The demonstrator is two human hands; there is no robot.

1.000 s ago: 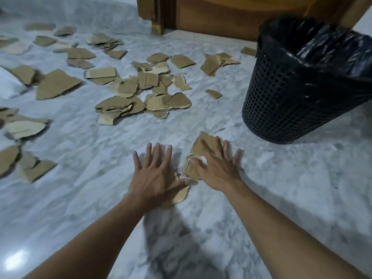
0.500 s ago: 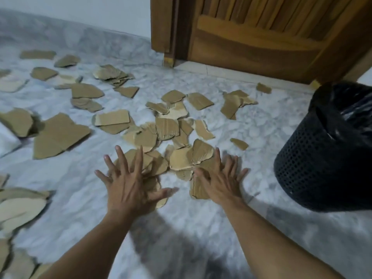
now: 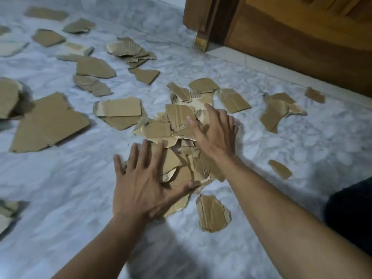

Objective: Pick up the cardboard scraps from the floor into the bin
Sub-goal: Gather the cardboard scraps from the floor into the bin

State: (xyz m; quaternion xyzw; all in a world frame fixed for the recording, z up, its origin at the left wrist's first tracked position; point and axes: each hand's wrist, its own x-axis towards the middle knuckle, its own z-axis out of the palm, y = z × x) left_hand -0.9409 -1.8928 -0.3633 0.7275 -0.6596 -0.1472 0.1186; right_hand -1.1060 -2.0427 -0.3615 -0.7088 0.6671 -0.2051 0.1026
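brown cardboard scraps [image 3: 157, 128], grey-white marbled floor [image 3: 281, 141], brown wooden door [image 3: 302, 41], black bin [image 3: 350, 214]

Underfoot runs a pale grey-white marble floor [image 3: 60, 178], veined and faintly glossy. Top right stands a brown wooden door [image 3: 302, 47] with a panelled face, and left of it a darker brown wooden door frame post [image 3: 198, 21], its foot scuffed pale. Along the door's base lies a light stone threshold strip [image 3: 261, 63]. The light is soft and even, with a dim shadow low in the middle.
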